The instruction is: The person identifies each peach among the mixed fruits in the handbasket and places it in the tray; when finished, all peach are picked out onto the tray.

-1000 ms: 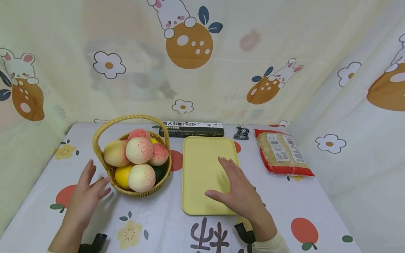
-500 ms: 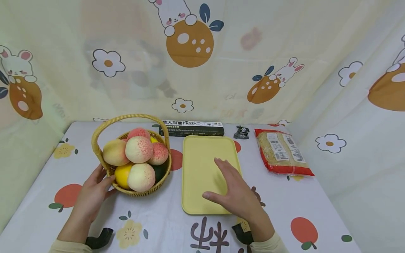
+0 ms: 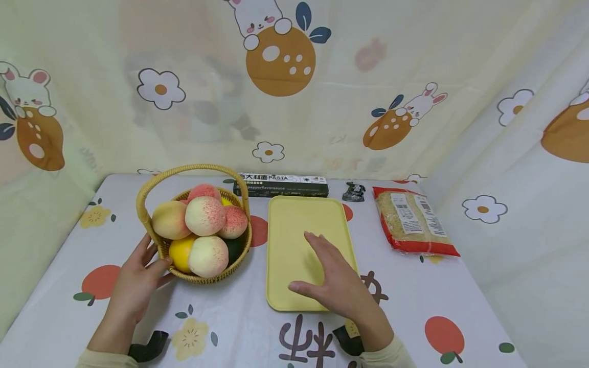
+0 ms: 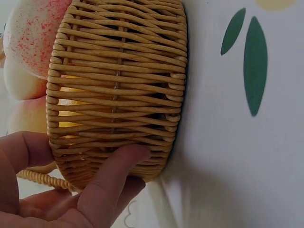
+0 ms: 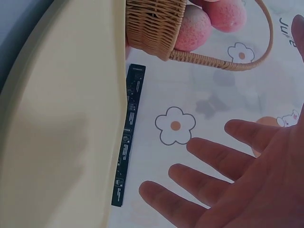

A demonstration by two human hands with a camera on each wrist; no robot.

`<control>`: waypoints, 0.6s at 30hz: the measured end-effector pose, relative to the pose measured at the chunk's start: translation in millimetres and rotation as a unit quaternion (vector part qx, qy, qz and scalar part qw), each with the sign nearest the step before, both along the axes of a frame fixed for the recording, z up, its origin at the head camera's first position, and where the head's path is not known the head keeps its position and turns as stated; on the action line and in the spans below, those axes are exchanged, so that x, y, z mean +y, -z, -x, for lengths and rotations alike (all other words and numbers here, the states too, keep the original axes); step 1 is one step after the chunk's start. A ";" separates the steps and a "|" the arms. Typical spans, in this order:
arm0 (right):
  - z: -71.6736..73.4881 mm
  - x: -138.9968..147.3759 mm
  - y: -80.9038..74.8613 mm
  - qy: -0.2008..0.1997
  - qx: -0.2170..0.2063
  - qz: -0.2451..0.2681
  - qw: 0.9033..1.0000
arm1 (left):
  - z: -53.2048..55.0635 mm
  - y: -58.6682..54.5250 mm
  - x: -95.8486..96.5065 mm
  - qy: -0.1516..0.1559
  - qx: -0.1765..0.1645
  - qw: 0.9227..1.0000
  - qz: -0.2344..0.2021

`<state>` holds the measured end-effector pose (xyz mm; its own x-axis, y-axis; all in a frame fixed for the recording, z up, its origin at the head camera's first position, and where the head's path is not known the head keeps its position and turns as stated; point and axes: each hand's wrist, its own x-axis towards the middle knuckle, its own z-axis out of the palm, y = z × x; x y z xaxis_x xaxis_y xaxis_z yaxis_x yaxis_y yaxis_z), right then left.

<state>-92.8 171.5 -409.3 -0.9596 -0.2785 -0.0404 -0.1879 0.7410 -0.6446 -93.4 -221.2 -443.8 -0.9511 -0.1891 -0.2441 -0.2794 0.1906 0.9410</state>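
Note:
A round wicker basket [image 3: 198,278] with a tall handle stands on the left of the table, piled with peaches [image 3: 205,215]. A yellow fruit [image 3: 181,253] and a dark green one sit among them. My left hand [image 3: 138,281] holds the basket's left side, thumb at the rim and fingers against the woven wall [image 4: 118,95]; the farther fingers are partly hidden. To the right lies a pale yellow rectangular tray [image 3: 294,255] with nothing on it. Above its right part my right hand [image 3: 333,281] hovers, fingers spread, holding nothing.
A long black-and-white pasta box [image 3: 281,187] lies behind the tray. Beside it is a small black crumpled packet [image 3: 353,192]. A clear bag with red ends [image 3: 414,220] lies at the right. A printed curtain [image 3: 193,128] hangs behind the table.
My left hand has moved in to the basket's left side and taken hold there. My right hand has drifted slightly left over the tray. The basket stays in place.

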 end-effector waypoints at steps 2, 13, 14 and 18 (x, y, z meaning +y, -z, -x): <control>0.2 -0.8 0.5 -0.005 0.002 0.006 1.000 | 0.4 -0.4 0.5 -0.004 0.003 1.000 -0.008; 3.8 -6.7 -3.1 -0.026 0.016 0.010 0.999 | 1.2 0.0 1.8 -0.020 -0.001 1.000 -0.016; 4.8 -7.3 -4.2 -0.029 0.021 0.011 0.999 | 1.3 -0.1 1.5 -0.019 -0.002 1.000 -0.017; 11.1 -8.9 -10.7 -0.049 0.045 0.045 0.997 | 1.0 -0.4 0.1 -0.013 -0.002 1.000 -0.026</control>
